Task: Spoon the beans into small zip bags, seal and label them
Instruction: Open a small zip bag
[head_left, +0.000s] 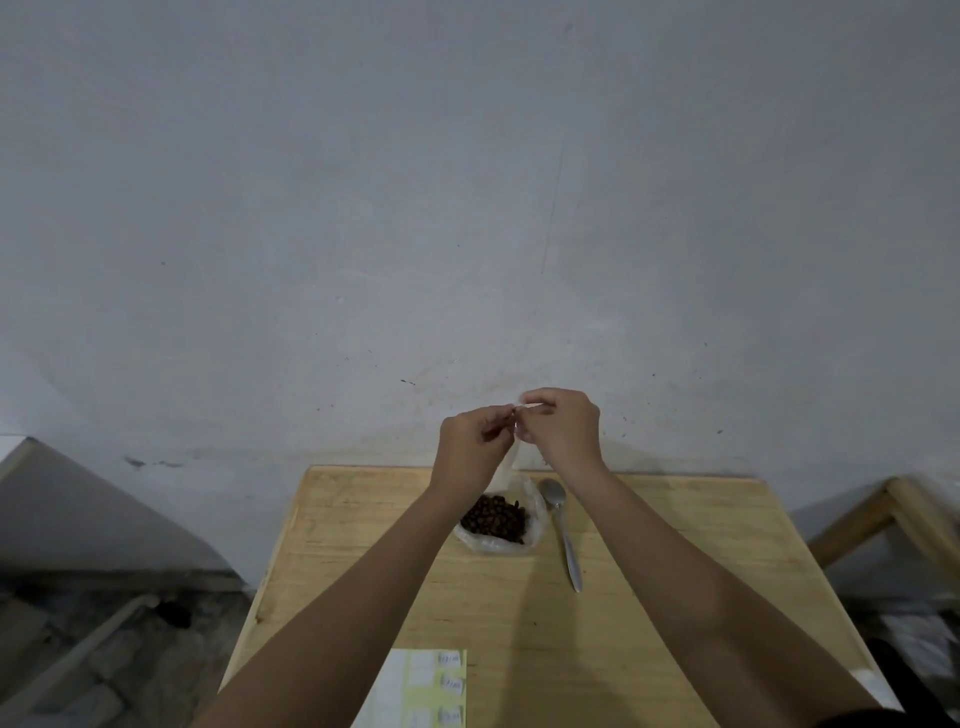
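Both hands are raised above the far end of the wooden table (675, 545). My left hand (475, 441) and my right hand (563, 423) pinch the top edge of a small clear zip bag (508, 470), which hangs down between them. Whether it holds beans I cannot tell. Under the hands a pile of dark beans (493, 517) lies in an open clear plastic bag (498, 543) on the table. A metal spoon (563, 530) lies just right of the beans, bowl toward the wall. A label sheet (421, 691) with several written stickers lies at the near edge.
A grey wall (467, 208) stands directly behind the table. A wooden frame (893, 514) is at the right, a grey slab (78, 519) and rubble at the left on the floor.
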